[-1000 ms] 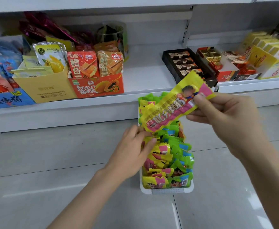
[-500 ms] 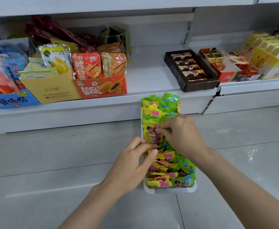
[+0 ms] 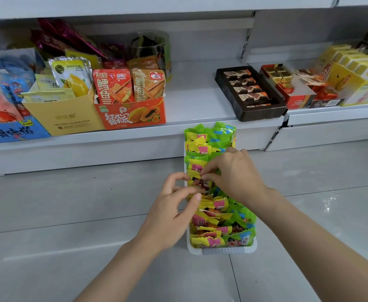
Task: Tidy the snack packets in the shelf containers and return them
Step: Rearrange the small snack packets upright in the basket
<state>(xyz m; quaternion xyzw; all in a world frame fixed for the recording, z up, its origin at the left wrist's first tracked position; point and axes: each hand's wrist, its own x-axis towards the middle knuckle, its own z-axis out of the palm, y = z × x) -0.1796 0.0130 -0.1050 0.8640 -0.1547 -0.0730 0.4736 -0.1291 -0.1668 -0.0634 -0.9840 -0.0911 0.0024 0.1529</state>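
Note:
A long white container point(image 3: 222, 251) stands on the grey floor in front of the bottom shelf, packed with yellow-pink and green-blue snack packets point(image 3: 213, 216). My right hand point(image 3: 235, 177) reaches in from the right and pinches a yellow packet point(image 3: 200, 182) in the container's left row. My left hand point(image 3: 174, 210) lies against the container's left side, its curled fingertips holding the same packet's near end. The packets under both hands are hidden.
The low white shelf point(image 3: 196, 99) has an open gap directly behind the container. Left of the gap stand an orange papaya box point(image 3: 132, 114) and a yellow box point(image 3: 63, 118); right of it a dark chocolate tray point(image 3: 250, 92) and red and yellow boxes.
My right hand has come down from chest height with the yellow packet and tucked it into the left row. My left hand has shifted slightly forward to the packet.

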